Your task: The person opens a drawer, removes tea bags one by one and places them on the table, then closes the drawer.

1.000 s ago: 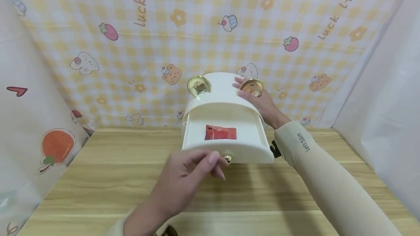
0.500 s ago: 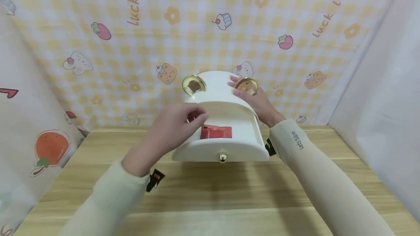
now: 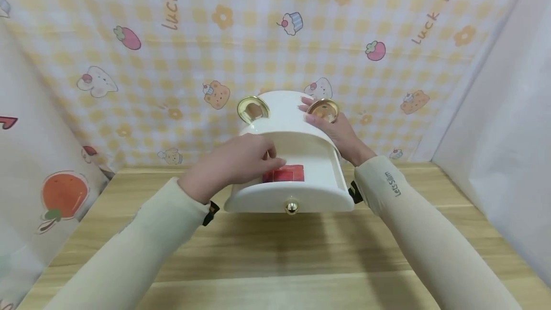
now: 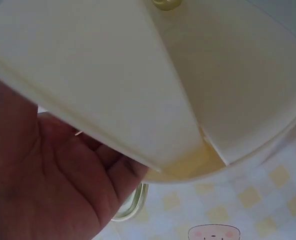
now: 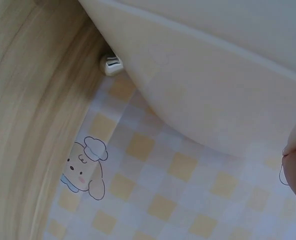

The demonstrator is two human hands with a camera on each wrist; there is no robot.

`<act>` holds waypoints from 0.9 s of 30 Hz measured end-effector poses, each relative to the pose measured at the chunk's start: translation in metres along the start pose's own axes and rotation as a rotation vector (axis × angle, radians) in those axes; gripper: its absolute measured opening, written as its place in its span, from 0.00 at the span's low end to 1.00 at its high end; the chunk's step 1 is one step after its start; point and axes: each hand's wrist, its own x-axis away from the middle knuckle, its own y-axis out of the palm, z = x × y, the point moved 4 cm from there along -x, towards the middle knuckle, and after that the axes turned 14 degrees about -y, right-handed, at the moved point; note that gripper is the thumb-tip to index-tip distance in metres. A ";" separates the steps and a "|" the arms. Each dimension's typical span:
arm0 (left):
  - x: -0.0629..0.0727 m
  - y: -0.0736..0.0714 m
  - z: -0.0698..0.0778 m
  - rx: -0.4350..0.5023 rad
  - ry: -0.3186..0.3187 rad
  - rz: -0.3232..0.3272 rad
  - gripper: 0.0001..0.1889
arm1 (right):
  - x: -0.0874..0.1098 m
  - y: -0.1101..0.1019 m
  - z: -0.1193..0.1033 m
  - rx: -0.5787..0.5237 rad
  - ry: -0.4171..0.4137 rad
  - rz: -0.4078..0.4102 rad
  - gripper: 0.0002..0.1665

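A white, round-topped drawer box (image 3: 286, 109) with two gold-rimmed round ears stands with its drawer (image 3: 258, 199) pulled out. The drawer front carries a gold knob (image 3: 292, 207). A small red packet (image 3: 292, 173) lies inside. My left hand (image 3: 241, 157) reaches over the drawer's left side, its thumb at the packet's upper edge; its other fingertips are hidden, so a grip on the packet is not visible. In the left wrist view, the left hand (image 4: 73, 175) is at the white drawer wall (image 4: 93, 75). My right hand (image 3: 337, 133) rests on the box's upper right, around the right ear (image 3: 324, 110).
The box stands on a wooden table (image 3: 275, 257) in front of a yellow checked cloth (image 3: 181, 71) with cartoon prints. White sheets hang at the left and right (image 3: 495, 123). A gold foot (image 5: 111, 65) shows under the box in the right wrist view.
My left hand has gone from beside the drawer knob up over the drawer's left side, then down to the red packet. The right hand keeps its place on the box.
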 end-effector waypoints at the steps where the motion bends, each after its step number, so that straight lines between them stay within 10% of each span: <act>1: 0.000 0.000 0.001 -0.013 -0.004 -0.019 0.15 | 0.000 0.000 -0.001 -0.001 0.001 0.000 0.29; 15: 0.002 0.001 0.000 -0.054 0.008 -0.115 0.25 | 0.000 0.002 -0.002 -0.012 0.003 -0.004 0.27; 27: 0.006 -0.008 -0.005 0.229 0.097 -0.048 0.11 | 0.000 0.000 -0.003 -0.013 -0.011 -0.006 0.28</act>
